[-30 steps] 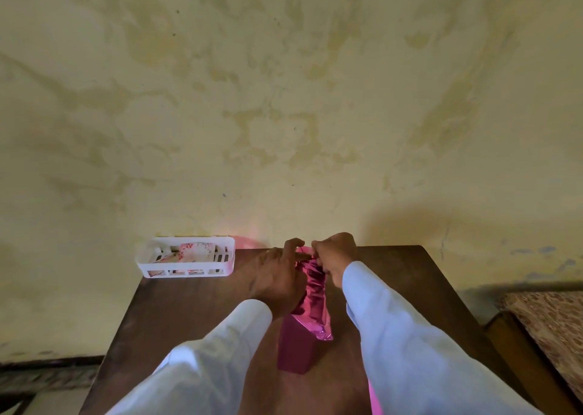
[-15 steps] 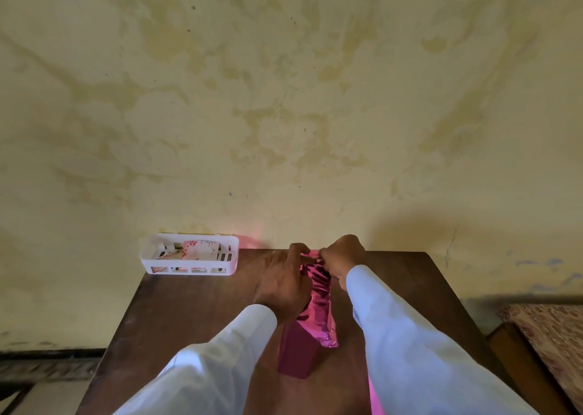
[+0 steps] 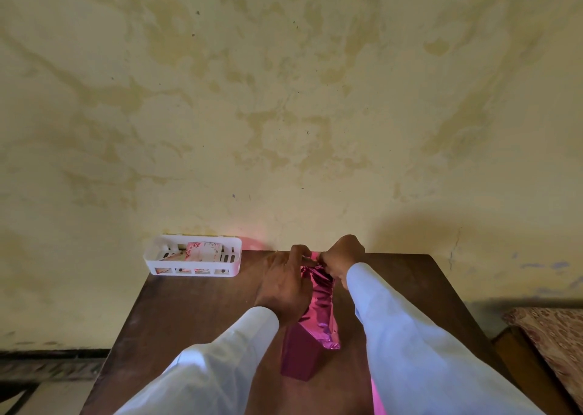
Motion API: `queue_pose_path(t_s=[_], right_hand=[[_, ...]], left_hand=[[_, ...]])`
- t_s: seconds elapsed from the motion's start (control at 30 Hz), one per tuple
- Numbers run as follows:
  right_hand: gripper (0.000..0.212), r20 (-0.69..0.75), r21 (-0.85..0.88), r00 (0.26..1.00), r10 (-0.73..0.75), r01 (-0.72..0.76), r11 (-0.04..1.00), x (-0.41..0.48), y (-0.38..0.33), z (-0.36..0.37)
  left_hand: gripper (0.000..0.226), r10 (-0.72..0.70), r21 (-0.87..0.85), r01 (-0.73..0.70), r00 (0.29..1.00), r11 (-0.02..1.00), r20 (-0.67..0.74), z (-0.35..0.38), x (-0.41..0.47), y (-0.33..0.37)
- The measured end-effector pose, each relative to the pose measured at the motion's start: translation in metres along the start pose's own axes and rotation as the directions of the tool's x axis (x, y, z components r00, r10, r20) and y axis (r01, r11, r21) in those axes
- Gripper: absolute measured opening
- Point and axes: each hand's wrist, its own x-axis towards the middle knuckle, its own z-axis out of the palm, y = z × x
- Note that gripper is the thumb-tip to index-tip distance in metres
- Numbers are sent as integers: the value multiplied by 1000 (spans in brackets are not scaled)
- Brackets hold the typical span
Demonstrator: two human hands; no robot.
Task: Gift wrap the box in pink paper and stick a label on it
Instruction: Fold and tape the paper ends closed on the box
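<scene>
A box wrapped in shiny pink paper point(image 3: 318, 313) stands on the dark wooden table point(image 3: 189, 313), near its middle. The paper is crumpled along the top and hangs in a loose flap at the near end. My left hand point(image 3: 284, 288) lies over the box's left side, its fingers curled onto the paper at the far end. My right hand point(image 3: 340, 258) pinches the gathered paper at that same far end, touching the left fingertips. A strip of pink paper point(image 3: 377, 399) shows under my right sleeve.
A white slotted plastic basket point(image 3: 192, 268) with patterned cards inside stands at the table's far left corner, against the stained yellow wall. A brown piece of furniture with a patterned top point(image 3: 555, 345) stands to the right of the table.
Both hands stay at the far end of the box, still working the gathered paper. The camera has tilted slightly; the box and basket have not moved on the table.
</scene>
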Motion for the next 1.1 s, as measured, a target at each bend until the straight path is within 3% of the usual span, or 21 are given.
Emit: queue_pose_path(t_s=[0.4, 0.77, 1.1], right_hand=[[20, -19, -14, 1000, 14, -14, 1000, -4, 0, -1], [34, -14, -80, 1000, 2, -3, 997, -4, 8, -4], [32, 54, 28, 998, 32, -33, 999, -14, 17, -7]], left_hand=[[43, -57, -6, 57, 998, 998, 35, -4, -1, 6], [42, -74, 37, 73, 997, 997, 23, -11, -3, 15], [41, -70, 35, 68, 995, 997, 70, -11, -3, 14]])
